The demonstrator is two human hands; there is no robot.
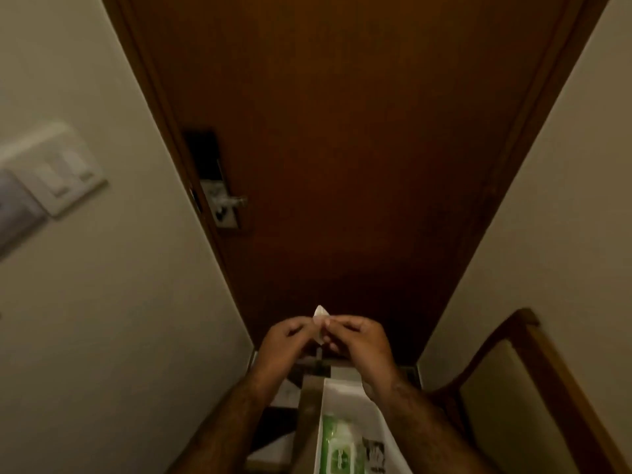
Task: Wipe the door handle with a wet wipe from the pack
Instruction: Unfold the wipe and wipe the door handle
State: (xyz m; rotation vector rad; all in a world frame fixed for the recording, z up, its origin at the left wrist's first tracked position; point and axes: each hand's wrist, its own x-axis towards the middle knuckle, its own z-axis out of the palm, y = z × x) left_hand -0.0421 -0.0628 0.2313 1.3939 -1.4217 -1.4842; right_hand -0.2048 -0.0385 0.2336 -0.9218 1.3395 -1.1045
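A small folded wet wipe (320, 322) is pinched between the fingertips of the left hand (286, 340) and the right hand (359, 340), both closed on it, with a pale corner showing above the fingers. The step in hand is judged to be the unfolding of the wipe. It is done best if opposite edges are held lightly and drawn apart, so that a broad damp face is opened without tearing; one hand should then be left holding it, bunched enough to wrap round metal.

The pack (342, 446), green and white, lies near and below the forearms on a white sheet (345, 393) over what may be a tabletop, though this cannot be told for certain. A wooden chair (533, 388) stands at the near right.

The door handle (229, 201), a metal lever on a plate, sits on the brown door (342, 131), far and to the left of the grip, well apart from it and higher in the scene. A reach up and leftward will be called for. A switch plate (65, 172) is seen on the left wall.
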